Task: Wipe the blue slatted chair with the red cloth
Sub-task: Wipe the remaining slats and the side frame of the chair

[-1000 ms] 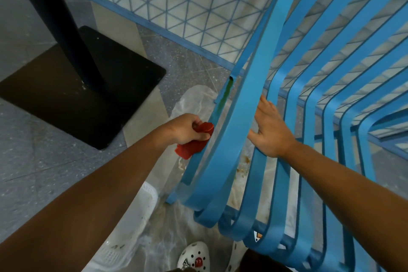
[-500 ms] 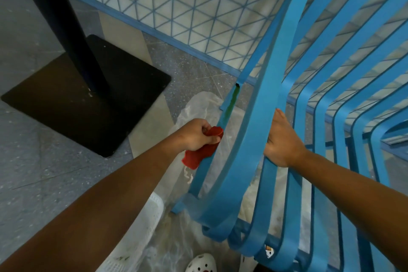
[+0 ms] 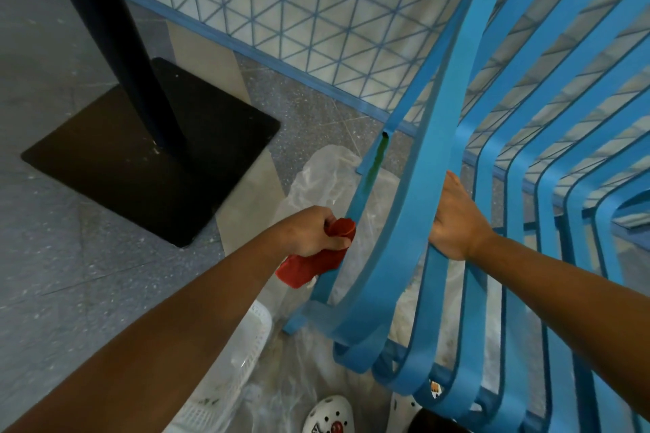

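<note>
The blue slatted chair (image 3: 432,165) fills the right half of the view, tilted, its curved slats running from top right down to bottom centre. My left hand (image 3: 311,230) grips the bunched red cloth (image 3: 313,258) and holds it against the chair's thin left leg, just below a green streak (image 3: 374,165) on that leg. My right hand (image 3: 453,221) grips the edge of the wide outer slat from behind, its fingers hidden by the slat.
A black table post on a square black base (image 3: 151,151) stands on the grey floor at left. Clear plastic sheeting (image 3: 327,179) lies under the chair. A white slotted basket (image 3: 225,387) and my white shoe (image 3: 329,415) sit at the bottom. A blue mesh fence (image 3: 299,10) runs behind.
My left hand with the red cloth has stayed on the chair leg, shifting slightly. My right hand slid behind the wide slat and closed on its edge. The view moved a little.
</note>
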{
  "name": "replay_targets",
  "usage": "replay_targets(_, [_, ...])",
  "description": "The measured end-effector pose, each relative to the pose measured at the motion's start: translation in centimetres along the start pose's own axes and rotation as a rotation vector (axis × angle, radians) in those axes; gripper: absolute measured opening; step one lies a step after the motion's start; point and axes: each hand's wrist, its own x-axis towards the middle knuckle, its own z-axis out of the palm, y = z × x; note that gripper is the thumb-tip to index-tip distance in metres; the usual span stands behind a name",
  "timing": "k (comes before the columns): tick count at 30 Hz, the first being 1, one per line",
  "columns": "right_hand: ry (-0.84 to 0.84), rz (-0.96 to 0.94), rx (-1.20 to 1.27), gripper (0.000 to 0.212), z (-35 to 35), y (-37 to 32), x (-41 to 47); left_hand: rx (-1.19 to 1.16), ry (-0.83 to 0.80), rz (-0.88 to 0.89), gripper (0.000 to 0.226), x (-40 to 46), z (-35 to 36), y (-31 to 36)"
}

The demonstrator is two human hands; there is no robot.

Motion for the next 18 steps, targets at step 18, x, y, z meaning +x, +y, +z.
replay_targets(18, [0.046, -0.014, 0.048, 0.086, -0.4, -0.6, -0.5, -0.081, 0.188, -0.061, 0.03, 4.4, -1.3, 4.6])
